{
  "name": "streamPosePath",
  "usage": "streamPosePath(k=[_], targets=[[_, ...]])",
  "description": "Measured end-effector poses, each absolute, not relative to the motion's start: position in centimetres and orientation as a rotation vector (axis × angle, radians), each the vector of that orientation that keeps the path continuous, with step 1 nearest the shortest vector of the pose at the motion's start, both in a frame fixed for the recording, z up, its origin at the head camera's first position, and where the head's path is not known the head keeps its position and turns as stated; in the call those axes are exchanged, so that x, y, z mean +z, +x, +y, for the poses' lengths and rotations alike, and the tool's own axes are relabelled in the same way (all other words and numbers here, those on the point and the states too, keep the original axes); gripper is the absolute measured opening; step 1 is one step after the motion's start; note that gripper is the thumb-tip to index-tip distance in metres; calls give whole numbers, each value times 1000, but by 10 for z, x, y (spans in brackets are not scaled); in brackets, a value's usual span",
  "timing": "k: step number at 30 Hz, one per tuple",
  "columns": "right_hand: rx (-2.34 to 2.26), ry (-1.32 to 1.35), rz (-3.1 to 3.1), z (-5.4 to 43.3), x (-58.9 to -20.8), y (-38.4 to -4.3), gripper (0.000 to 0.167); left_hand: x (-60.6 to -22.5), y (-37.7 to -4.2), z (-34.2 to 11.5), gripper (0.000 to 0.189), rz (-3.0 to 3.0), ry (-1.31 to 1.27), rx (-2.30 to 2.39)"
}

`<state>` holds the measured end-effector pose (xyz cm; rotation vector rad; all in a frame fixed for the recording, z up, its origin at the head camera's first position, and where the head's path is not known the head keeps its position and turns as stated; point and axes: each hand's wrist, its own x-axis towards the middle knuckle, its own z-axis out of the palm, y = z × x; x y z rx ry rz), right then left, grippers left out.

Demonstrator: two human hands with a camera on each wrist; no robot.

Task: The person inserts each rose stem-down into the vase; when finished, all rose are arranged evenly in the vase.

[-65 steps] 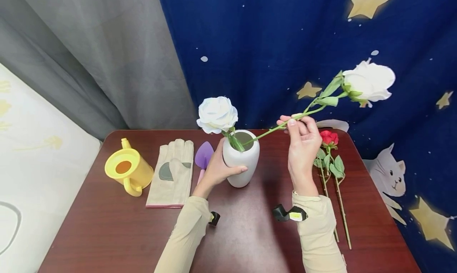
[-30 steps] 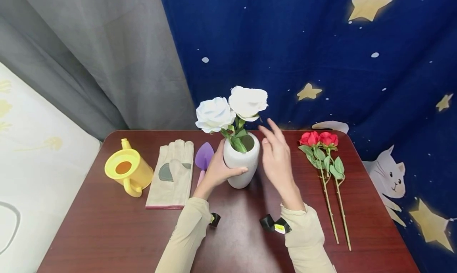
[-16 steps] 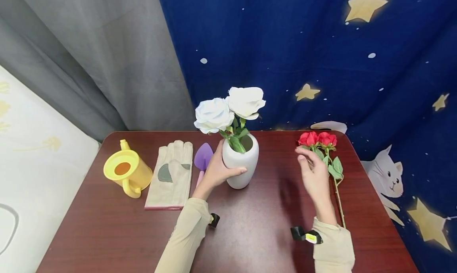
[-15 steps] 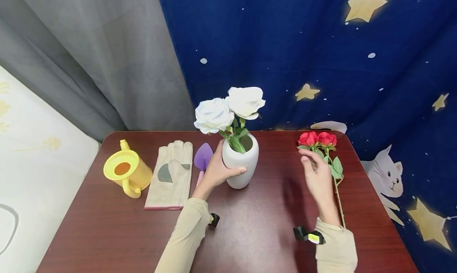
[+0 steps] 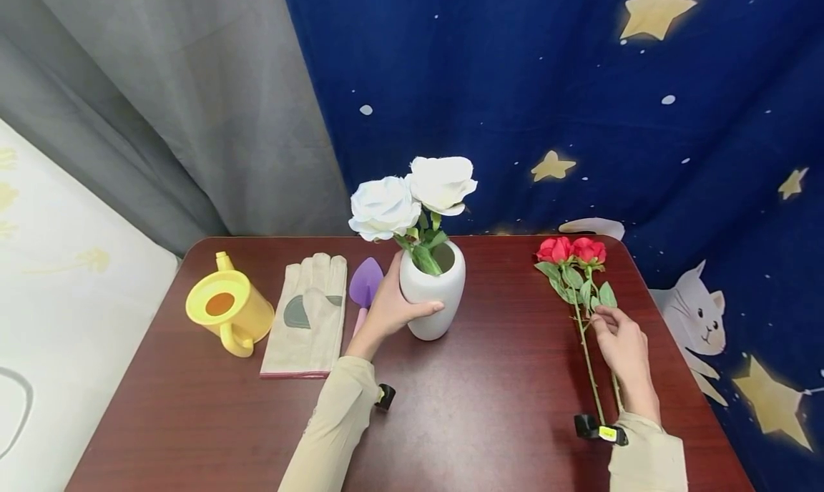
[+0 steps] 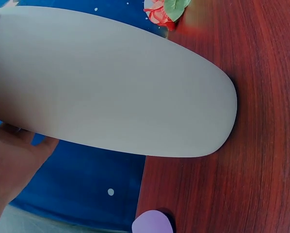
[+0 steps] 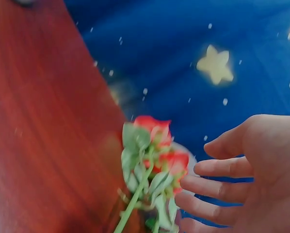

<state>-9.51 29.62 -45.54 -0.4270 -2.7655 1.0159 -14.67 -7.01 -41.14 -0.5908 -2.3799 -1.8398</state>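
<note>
My left hand [image 5: 390, 307] grips the side of a white vase [image 5: 438, 299], which stands upright on the table. In the left wrist view the vase body [image 6: 120, 90] fills most of the frame. Two roses stand in it, a bluish-white one [image 5: 384, 208] and a white one [image 5: 441, 183]. At the right, two red roses, one on the left [image 5: 554, 250] and one on the right [image 5: 589, 251], lie side by side on the table. My right hand [image 5: 623, 347] hovers over the right rose's stem with loosely bent fingers. The right wrist view shows nothing between those fingers [image 7: 217, 188].
Left of the vase lie a purple trowel [image 5: 366, 283] and a beige work glove [image 5: 305, 327]. Farther left is a yellow watering can [image 5: 232, 310]. A blue star-patterned curtain [image 5: 502, 84] hangs behind the brown table [image 5: 489, 406].
The white rose went into the vase and my right hand let it go. That hand then moved right and down to the red roses. My left hand has stayed on the vase.
</note>
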Motion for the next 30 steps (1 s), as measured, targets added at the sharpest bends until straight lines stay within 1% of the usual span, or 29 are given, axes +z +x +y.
streamPosePath(k=[7, 15, 20, 24, 30], targets=[[1010, -460, -2830, 302, -474, -94, 32, -412, -146, -71, 94, -2376, -582, -1851], [1001, -523, -2941, 306, -486, -92, 25, -412, -145, -71, 94, -2375, -583, -1854], [1066, -557, -2960, 307, -494, -90, 24, -412, -146, -69, 93, -2376, -599, -1845], [1216, -553, -2932, 307, -499, -91, 25, -411, -145, -69, 92, -2371, -600, -1857], [1666, -525, -2806, 306, -501, -94, 29, -410, -145, -70, 92, -2374, -589, -1853]])
